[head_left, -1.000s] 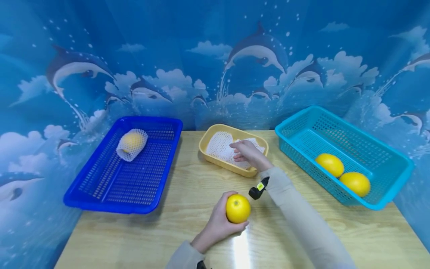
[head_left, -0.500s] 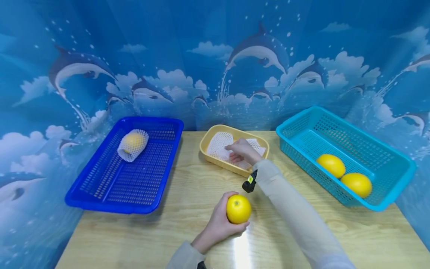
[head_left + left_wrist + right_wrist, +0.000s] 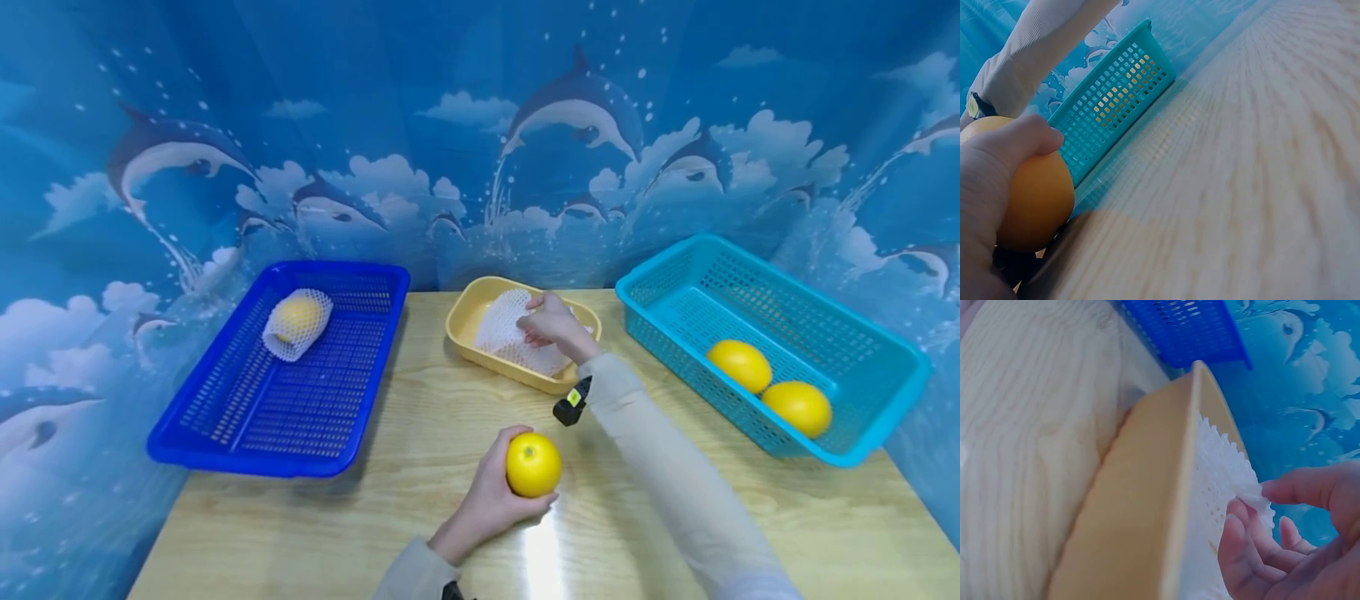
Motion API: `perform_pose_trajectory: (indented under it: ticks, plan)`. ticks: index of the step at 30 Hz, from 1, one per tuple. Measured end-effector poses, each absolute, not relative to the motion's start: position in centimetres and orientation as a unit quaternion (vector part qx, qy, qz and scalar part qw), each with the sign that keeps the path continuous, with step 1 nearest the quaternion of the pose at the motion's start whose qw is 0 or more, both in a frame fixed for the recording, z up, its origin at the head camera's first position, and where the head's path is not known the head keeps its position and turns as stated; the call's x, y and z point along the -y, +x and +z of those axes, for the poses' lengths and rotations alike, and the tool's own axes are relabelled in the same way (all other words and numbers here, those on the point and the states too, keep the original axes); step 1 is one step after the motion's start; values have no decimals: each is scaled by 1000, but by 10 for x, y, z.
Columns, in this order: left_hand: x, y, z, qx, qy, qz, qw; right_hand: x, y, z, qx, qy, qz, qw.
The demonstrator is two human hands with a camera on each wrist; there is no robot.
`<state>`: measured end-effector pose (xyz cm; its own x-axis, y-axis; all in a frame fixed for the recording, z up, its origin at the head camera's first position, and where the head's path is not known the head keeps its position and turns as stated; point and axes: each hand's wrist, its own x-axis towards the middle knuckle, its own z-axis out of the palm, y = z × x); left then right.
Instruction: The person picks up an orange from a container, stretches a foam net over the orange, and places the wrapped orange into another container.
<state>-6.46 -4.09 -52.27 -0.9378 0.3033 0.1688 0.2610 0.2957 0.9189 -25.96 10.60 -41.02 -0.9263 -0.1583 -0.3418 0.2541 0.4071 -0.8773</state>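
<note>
My left hand holds a round yellow orange over the front middle of the table, fingers and thumb curled round its side. In the left wrist view the thumb lies across the orange. Over the small yellow basket, my right hand pinches a white foam fruit net. The right wrist view shows thumb and index finger gripping the edge of the foam net, which stands partly above the basket's rim. More white netting lies below the hand, partly hidden by it.
On the left is a dark blue basket with a net-wrapped fruit in it. A turquoise basket at the right holds two yellow fruits. A dolphin-printed curtain hangs behind the table.
My right hand has dipped into the yellow basket and come up slightly with a foam net pinched in its fingers, shifting the netting rightward. The left hand keeps its place with the orange.
</note>
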Motion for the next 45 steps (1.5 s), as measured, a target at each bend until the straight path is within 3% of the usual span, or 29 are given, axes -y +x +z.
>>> perform_pose_trajectory:
  ticks: [10,20,29,36,45]
  plan:
    - [42,-64,-523,-801,173,572,17,-115,-240,-379,-841,7,-526,129]
    - [42,-65,-520,-794,181,581,7,-133,-204,-357,-826,-134,-548,12]
    - [41,-65,-522,-777,215,591,-22,-143,-155,-353,-801,-175,-572,-31]
    - [39,-59,-502,-778,211,590,-39,-145,-126,-355,-793,-221,-563,-69]
    - [41,-67,-528,-767,247,589,-60,-145,-103,-366,-775,-266,-561,-116]
